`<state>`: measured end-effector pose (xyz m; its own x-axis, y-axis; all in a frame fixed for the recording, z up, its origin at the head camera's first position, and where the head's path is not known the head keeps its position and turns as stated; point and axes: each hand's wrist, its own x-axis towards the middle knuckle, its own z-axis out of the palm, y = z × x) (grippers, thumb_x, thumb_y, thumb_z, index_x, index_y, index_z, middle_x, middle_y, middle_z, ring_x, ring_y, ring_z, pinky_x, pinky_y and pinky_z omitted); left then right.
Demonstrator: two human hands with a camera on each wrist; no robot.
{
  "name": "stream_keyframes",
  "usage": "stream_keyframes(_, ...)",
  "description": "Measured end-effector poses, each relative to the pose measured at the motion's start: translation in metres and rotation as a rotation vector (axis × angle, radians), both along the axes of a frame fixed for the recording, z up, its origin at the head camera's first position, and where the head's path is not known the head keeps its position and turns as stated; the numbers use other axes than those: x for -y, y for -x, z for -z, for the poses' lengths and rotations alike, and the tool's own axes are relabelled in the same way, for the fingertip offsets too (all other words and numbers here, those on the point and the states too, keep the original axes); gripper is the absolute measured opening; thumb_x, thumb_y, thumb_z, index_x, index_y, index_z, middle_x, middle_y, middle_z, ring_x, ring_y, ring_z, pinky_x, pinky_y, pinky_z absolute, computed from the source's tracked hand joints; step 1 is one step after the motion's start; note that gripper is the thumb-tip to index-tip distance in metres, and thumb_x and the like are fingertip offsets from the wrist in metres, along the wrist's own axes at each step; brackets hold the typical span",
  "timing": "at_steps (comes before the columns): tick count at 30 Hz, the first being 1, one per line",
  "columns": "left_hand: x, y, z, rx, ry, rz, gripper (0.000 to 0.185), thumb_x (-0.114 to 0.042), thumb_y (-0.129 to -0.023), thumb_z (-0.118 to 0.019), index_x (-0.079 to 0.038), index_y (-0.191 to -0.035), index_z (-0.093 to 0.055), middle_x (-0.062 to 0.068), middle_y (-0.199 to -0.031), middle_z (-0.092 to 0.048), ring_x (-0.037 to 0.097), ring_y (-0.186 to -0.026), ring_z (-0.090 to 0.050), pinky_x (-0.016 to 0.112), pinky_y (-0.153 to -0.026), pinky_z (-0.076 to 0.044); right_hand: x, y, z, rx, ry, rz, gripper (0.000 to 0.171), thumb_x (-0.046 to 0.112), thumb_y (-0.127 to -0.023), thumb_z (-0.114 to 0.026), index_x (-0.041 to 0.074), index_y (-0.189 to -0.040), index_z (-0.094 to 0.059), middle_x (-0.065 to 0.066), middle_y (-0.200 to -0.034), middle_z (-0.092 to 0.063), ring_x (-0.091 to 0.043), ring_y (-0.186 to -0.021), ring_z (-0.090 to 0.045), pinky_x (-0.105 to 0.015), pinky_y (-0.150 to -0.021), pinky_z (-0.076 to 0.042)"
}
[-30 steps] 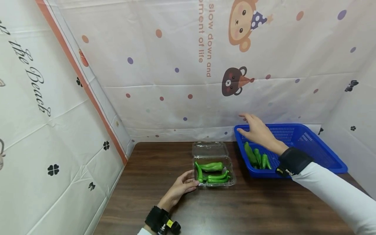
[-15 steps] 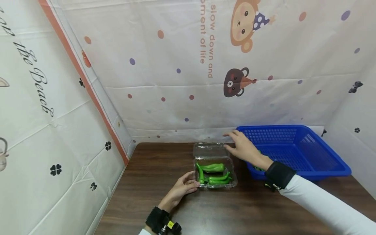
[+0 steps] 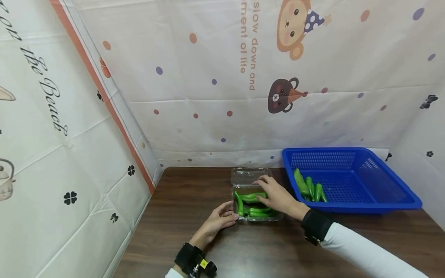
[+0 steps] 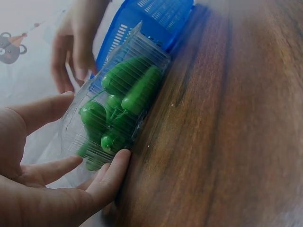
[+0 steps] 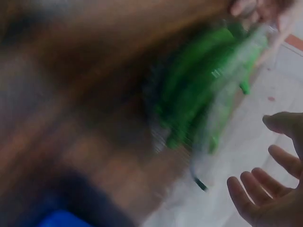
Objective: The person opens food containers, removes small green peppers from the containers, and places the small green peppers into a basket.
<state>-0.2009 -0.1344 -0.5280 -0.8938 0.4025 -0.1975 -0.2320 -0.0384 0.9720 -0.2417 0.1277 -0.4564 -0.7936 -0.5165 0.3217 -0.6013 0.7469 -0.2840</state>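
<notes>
The left hand (image 3: 217, 223) rests with relaxed fingers against the clear box (image 3: 256, 200) of green peppers (image 3: 251, 197). The right hand (image 3: 277, 196) hovers over it, fingers spread, holding nothing. A blue basket (image 3: 379, 184) sits beside on the surface (image 3: 264, 247).

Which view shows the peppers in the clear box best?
The left wrist view: the peppers fill the clear box sharply, close up. The head view shows them small, partly under the right hand. The right wrist view is a green blur.
</notes>
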Motion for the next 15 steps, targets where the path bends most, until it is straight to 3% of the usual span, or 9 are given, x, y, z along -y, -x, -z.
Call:
stream_keyframes(9,0.000,0.001,0.000,-0.001,-0.008,0.005,0.079,-0.019,-0.097,-0.072,0.000,-0.160,-0.028,0.030,-0.158,-0.033,0.029,-0.132,-0.054,0.039,-0.106,-0.056,-0.006,-0.005,0.019,0.071,-0.113,-0.083,0.052,0.011,-0.091,-0.077,0.003,-0.139,-0.060,-0.020,-0.141,-0.056,-0.039,-0.127,-0.055,-0.062,-0.108,-0.048)
stream_keyframes(15,0.000,0.002,0.001,0.001,-0.008,0.006,0.079,-0.019,-0.097,-0.072,-0.001,-0.160,-0.028,0.030,-0.159,-0.033,0.030,-0.135,-0.052,0.039,-0.106,-0.056,-0.006,-0.003,0.024,0.022,-0.130,-0.104,0.048,0.010,-0.090,-0.078,0.002,-0.135,-0.063,-0.018,-0.130,-0.061,-0.036,-0.119,-0.059,-0.055,-0.099,-0.055)
